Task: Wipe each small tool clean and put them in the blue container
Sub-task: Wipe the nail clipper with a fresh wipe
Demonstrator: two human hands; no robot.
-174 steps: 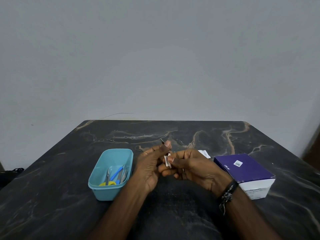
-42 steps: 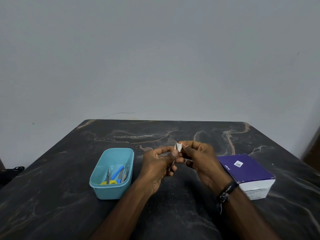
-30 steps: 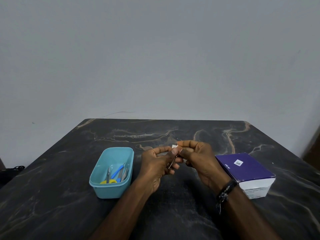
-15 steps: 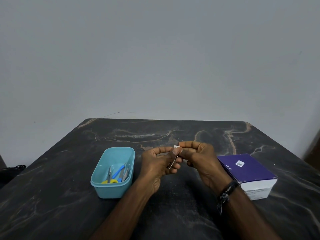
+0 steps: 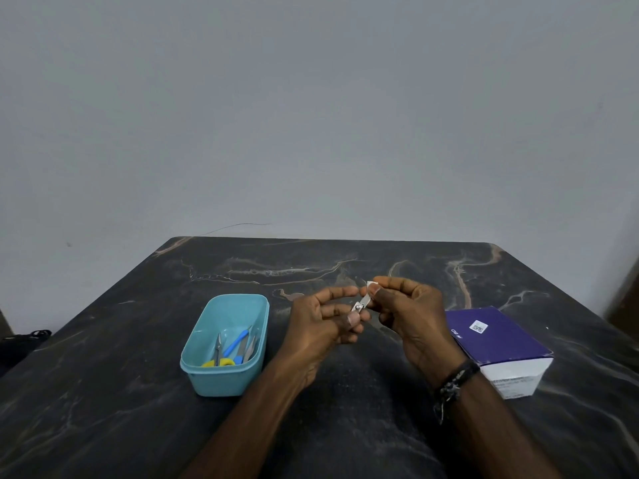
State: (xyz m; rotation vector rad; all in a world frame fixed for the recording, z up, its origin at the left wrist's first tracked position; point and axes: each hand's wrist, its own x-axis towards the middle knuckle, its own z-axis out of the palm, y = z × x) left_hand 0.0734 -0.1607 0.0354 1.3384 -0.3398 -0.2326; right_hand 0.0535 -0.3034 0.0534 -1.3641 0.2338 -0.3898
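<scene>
Both hands on one small metal tool | left hand grip pinches lower end | right hand grip pinches white wipe on upper end | long axis tilts up-right | blue container lies left, nearest left hand

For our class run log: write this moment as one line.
left hand: holds small metal tool | right hand: pinches white wipe on tool | blue container: holds tools | step: wiping

This looks like a plain room in a home or a small office; which of the two I cannot tell. A dark marble-patterned table stands against a bare grey painted wall. On it sit a blue container with small grooming tools and a purple and white carton.
</scene>
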